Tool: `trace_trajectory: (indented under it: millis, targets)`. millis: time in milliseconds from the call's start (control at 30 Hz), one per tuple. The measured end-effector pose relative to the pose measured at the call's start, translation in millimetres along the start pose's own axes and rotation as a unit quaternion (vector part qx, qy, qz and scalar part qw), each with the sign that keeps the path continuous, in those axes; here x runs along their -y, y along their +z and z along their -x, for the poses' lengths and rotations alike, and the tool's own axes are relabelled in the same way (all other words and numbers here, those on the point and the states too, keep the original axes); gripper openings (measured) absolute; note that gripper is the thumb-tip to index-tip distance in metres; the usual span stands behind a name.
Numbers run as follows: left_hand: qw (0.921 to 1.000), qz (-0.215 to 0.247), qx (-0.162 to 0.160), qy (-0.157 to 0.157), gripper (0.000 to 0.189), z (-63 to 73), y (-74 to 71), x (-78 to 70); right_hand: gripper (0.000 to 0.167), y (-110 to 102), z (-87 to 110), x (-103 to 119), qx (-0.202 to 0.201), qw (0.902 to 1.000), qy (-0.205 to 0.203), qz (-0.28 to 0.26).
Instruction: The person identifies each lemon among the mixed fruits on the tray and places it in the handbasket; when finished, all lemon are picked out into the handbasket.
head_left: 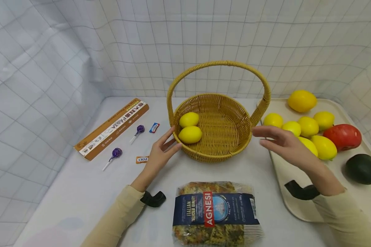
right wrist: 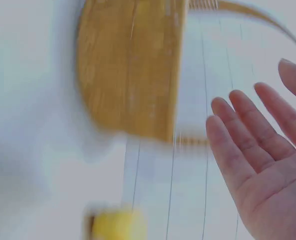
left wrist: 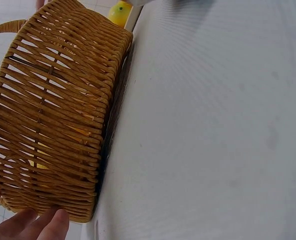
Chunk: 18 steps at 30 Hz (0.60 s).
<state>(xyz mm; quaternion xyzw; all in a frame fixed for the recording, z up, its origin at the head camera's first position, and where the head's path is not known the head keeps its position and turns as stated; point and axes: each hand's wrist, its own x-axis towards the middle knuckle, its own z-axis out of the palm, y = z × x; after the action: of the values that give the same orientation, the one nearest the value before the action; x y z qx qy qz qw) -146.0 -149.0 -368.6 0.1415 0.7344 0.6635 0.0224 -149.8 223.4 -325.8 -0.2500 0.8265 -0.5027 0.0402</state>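
A wicker basket (head_left: 216, 154) with a tall arched handle stands on the table, two lemons (head_left: 190, 134) inside at its left. My left hand (head_left: 160, 152) touches the basket's left side with extended fingers; in the left wrist view its fingertips (left wrist: 60, 220) lie against the woven wall. At the right, my right hand (head_left: 289, 145) hovers between the basket and the tray, holding nothing. In the right wrist view, its fingers (right wrist: 232, 150) are spread and slightly bent, the palm showing, with the blurred basket (right wrist: 128, 70) beside them.
A beige tray (head_left: 281, 185) at the right bears several lemons, a larger yellow fruit (head_left: 302, 101), a red fruit (head_left: 343, 137) and a dark green one (head_left: 362, 168). An AGNESI pasta bag (head_left: 216, 212) lies in front. Left are a PASTA box (head_left: 112, 128), two lollipops (head_left: 116, 153) and two wrapped sweets (head_left: 154, 128).
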Motion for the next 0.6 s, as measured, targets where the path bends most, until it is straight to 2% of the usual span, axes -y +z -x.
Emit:
trace_trajectory:
  millis: [33, 100, 133, 200, 300, 367, 400, 433, 533, 600]
  targets:
    - [1.0, -0.001, 0.0, 0.0, 0.061, 0.2, -0.5, -0.1, 0.033, -9, 12.1, -4, -0.031, 0.9995, 0.008, 0.003]
    - [1.0, 0.0, 0.0, -0.002, 0.061, 0.4, -0.9, -0.4, 0.033, -24, 34.5, -15, -0.109, 0.993, 0.037, -0.027]
    - [1.0, -0.002, 0.0, -0.002, 0.061, 0.5, -1.3, -0.9, 0.034, -30, 44.4, -22, -0.149, 0.986, 0.055, -0.049]
    - [1.0, -0.004, 0.0, -0.002, 0.061, 0.6, -1.8, -1.7, 0.037, -38, 61.4, -36, -0.225, 0.9642, 0.097, -0.1]
    - [1.0, -0.004, -0.002, -0.002, 0.061, 0.4, -1.9, -2.1, 0.044, -45, 78.4, -54, -0.284, 0.9281, 0.148, -0.19]
    - [1.0, -0.004, -0.002, -0.003, 0.061, 0.1, -2.1, -1.3, 0.047, -46, 82.8, -63, -0.29, 0.917, 0.175, -0.211]
    - [1.0, -0.003, -0.001, -0.002, 0.061, -0.3, -2.1, -0.4, 0.049, -46, 83.6, -67, -0.284, 0.9176, 0.187, -0.207]
    - [1.0, 0.001, 0.0, -0.001, 0.061, -1.0, -2.6, 2.7, 0.049, -46, 83.8, -70, -0.273, 0.9224, 0.2, -0.185]
    - [1.0, 0.006, 0.0, 0.006, 0.062, -3.6, -4.1, 14.1, 0.053, -41, 80.7, -76, -0.24, 0.9388, 0.236, -0.076]
    - [0.9999, 0.01, 0.0, 0.011, 0.063, -4.7, -4.7, 22.5, 0.058, -38, 79.3, -77, -0.201, 0.9471, 0.25, -0.001]
